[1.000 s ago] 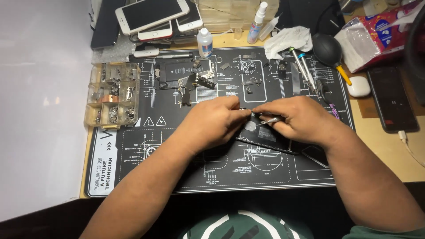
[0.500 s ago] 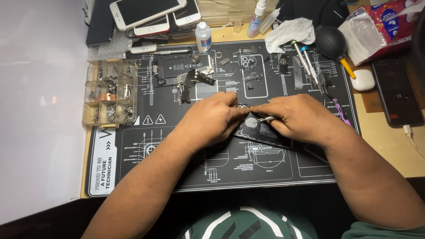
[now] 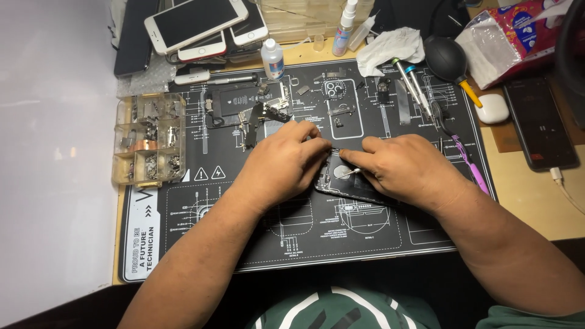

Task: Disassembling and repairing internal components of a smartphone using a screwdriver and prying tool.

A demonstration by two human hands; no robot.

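opened dark phone body [image 3: 347, 183], flat on mat, half covered

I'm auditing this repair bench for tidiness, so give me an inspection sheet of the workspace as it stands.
Surface: black printed repair mat on a tan desk.
Job's things: opened phone body under both hands; thin metal tool at its inside.
Clutter: clear parts box, stacked phones, small bottle, tissue, black air blower, screwdrivers, loose parts.
Grippers: left hand steadies the phone; right hand pinches the tool.
Cables: white cable plugged into a dark phone.
Surroundings: pale wall at left.
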